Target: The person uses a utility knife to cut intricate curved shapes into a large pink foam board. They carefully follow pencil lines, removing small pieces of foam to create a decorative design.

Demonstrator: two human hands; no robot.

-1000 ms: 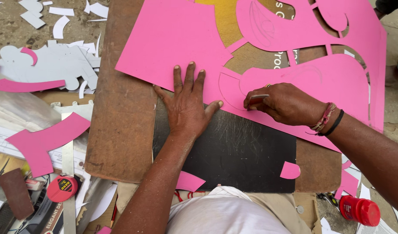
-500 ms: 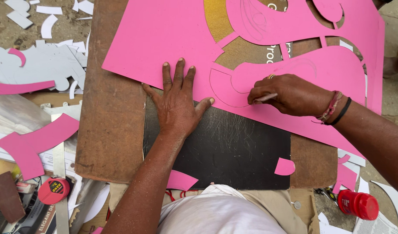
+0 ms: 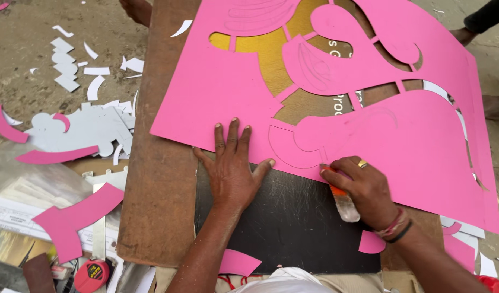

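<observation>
One large pink sheet (image 3: 227,92) with cut-out shapes lies toward twelve o'clock on one brown board (image 3: 157,179), over one black cutting mat (image 3: 293,228). Two hands work on it: the left hand (image 3: 231,165) and the right hand (image 3: 363,187), which holds one orange-tipped cutter (image 3: 341,198). One red tape measure (image 3: 91,275) sits at seven o'clock. Loose pink offcuts and white scraps are too scattered to count exactly.

Floor: we see bare, gritty concrete ground (image 3: 27,65) in flat daylight.
Work surface: a brown wooden board (image 3: 157,179) lies low over it, carrying a black mat (image 3: 293,222).
Litter: white paper offcuts (image 3: 70,59) and pink scraps (image 3: 70,217) (mostly at the left) lie scattered.
</observation>
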